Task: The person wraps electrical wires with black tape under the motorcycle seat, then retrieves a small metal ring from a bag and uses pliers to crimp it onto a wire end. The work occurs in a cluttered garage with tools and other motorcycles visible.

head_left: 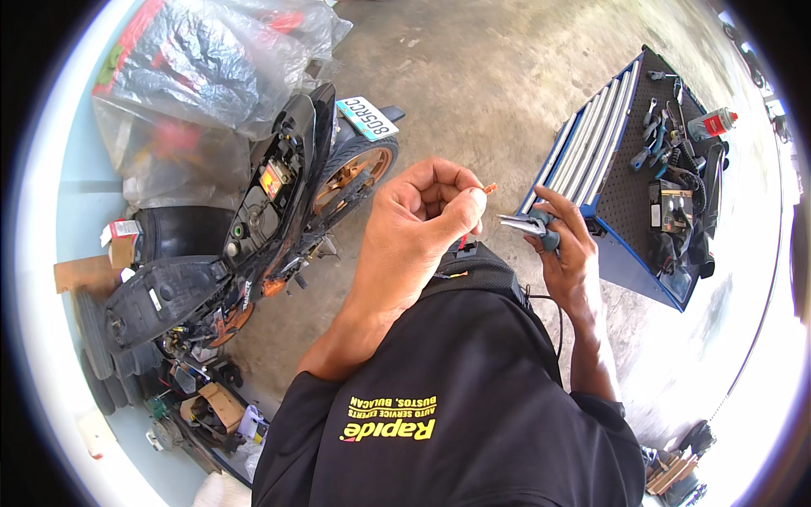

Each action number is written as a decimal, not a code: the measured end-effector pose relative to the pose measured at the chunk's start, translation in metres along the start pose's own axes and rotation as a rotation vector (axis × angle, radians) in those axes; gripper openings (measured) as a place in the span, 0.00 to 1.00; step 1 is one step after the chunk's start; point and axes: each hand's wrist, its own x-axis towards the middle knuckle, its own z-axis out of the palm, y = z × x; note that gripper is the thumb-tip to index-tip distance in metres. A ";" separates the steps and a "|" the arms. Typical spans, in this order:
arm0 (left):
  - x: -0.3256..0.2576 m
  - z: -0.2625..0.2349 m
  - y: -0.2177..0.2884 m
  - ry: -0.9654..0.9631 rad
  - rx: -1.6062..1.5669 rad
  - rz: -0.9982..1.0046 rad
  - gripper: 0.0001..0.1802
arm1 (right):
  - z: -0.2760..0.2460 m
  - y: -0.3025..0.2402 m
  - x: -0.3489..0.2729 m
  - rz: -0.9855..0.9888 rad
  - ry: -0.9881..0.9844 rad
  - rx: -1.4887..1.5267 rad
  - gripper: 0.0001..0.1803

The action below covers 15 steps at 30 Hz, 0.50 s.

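Note:
My left hand [418,224] is closed, its thumb and forefinger pinching a thin wire with a bare, copper-coloured end [491,188]. A short bit of red wire [462,242] shows just below those fingers. Close by on the right, my right hand [568,245] grips a pair of pliers [525,223] with blue-grey handles. The metal jaws point left toward the wire but stand apart from it. Under my hands, in front of my dark shirt, is a black item [466,264] with a small yellow wire lying on it; its kind is unclear.
On the left stands a motorcycle [274,194] with its seat area uncovered, and plastic sheeting [211,68] behind it. A blue tool cabinet [642,253] at the right carries pliers, a spray can [712,124] and other tools. Cardboard and parts [221,407] lie at lower left.

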 end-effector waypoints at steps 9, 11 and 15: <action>-0.005 -0.007 0.000 -0.004 -0.018 0.010 0.04 | -0.002 -0.008 0.006 0.010 0.003 -0.080 0.12; -0.006 -0.008 0.000 -0.005 -0.016 0.012 0.04 | -0.003 -0.010 0.007 0.002 0.035 -0.080 0.14; -0.007 -0.009 0.000 -0.012 -0.021 0.019 0.04 | -0.001 -0.008 0.009 -0.054 0.065 -0.115 0.16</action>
